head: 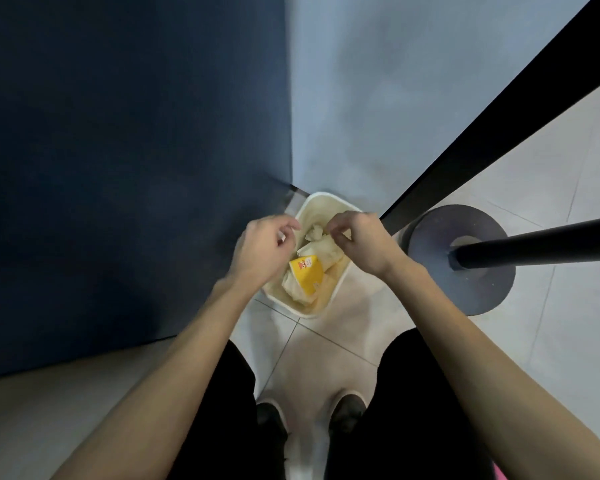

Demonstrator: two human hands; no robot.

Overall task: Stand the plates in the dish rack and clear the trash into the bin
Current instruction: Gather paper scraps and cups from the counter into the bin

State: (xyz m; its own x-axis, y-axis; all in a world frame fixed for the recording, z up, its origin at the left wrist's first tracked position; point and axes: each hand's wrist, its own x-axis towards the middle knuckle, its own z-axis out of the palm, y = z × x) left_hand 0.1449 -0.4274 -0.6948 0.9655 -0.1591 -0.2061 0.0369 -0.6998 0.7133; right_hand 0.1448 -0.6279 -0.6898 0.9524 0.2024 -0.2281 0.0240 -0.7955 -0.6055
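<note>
Directly over the bin, both hands are held close together, backs up. The left hand [264, 249] is seen with its fingers loosely curled; a small pale speck shows at the fingertips, and whether a scrap is pinched there cannot be told. The right hand [357, 244] is curled loosely as well, thumb near forefinger, and nothing is seen held in it. Between the two hands a crumpled white paper [314, 233] is seen; whether it hangs in the air or lies on the heap cannot be told.

Below them, the white bin [343, 273] is set on the floor [326, 355], in the corner where a dark blue wall [118, 168] is met by a pale grey wall [395, 98]. The trash is found inside the bin: a yellow carton [307, 273] lies on top, with pale crumpled wrappers [323, 251] around and beneath it.

Just right of the bin, a round grey base [489, 289] is seen on the tiles, with a black pole [534, 245] rising from its middle. At the bottom edge, black trousers [413, 393] and two dark shoes [347, 410] are seen.
</note>
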